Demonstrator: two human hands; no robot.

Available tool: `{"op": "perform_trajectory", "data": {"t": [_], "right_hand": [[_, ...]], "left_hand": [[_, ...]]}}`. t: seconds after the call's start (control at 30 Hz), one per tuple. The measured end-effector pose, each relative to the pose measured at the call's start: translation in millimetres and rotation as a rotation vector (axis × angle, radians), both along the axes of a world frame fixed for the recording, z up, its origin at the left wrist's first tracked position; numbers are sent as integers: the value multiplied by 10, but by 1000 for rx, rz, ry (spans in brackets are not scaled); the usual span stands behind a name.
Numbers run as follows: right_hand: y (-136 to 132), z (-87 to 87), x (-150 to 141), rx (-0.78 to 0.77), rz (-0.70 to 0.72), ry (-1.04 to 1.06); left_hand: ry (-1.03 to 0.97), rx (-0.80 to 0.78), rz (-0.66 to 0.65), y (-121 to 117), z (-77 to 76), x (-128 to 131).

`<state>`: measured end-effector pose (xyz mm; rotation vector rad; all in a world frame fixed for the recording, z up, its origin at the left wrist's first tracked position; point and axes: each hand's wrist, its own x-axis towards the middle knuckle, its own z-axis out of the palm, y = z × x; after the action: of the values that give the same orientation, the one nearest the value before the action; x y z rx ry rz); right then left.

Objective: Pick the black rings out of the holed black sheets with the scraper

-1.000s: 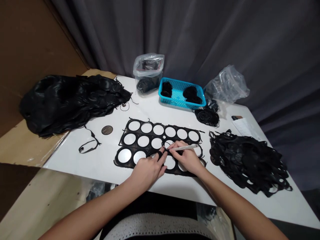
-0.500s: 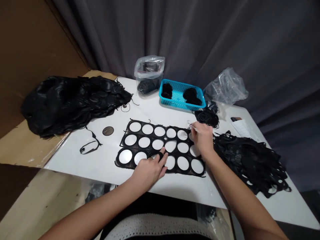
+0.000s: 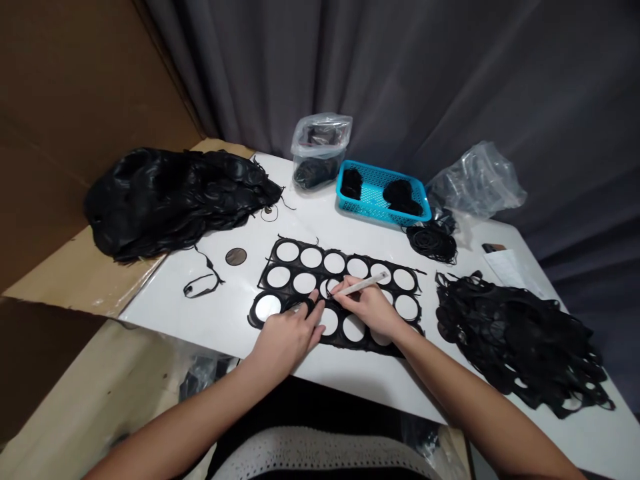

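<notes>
A black sheet [image 3: 285,293] with rows of round openings, white showing through them, lies on the white table in front of me. My left hand [image 3: 285,337] rests on its near-left part, fingers stretched out and pressing down, with some dark rings or strip under them that I cannot make out. In my right hand [image 3: 371,310] is a slim white pen-like tool [image 3: 369,283], pinched at a slant. Its tip meets the sheet at an opening in the middle row, just beyond my left fingertips. Whether it is a knife or a pen I cannot tell.
Black cut-out webbing is heaped at right [image 3: 520,340]; a larger black pile [image 3: 175,200] lies at left. Along the back stand a bagged container [image 3: 323,150], a blue basket [image 3: 383,215] with black pieces and a crumpled plastic bag [image 3: 480,180]. A dark disc [image 3: 236,257] lies left.
My right hand moved with the tool from the sheet's middle to its far right, then back to a middle-row opening farther left. My left hand stays pressed on the sheet. The view has shifted slightly.
</notes>
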<state>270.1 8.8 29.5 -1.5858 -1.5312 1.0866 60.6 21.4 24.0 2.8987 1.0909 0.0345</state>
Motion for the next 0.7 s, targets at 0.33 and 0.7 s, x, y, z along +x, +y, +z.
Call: {"op": "perform_trajectory", "data": {"t": [0.33,0.7], "right_hand": [[5,-39,-30,47,43,-37],[172,-61,241,493,34,-664]], "left_hand": [[5,2,-43,1,-20,-42],[13,-9,-73,41,-52,-65]]}}
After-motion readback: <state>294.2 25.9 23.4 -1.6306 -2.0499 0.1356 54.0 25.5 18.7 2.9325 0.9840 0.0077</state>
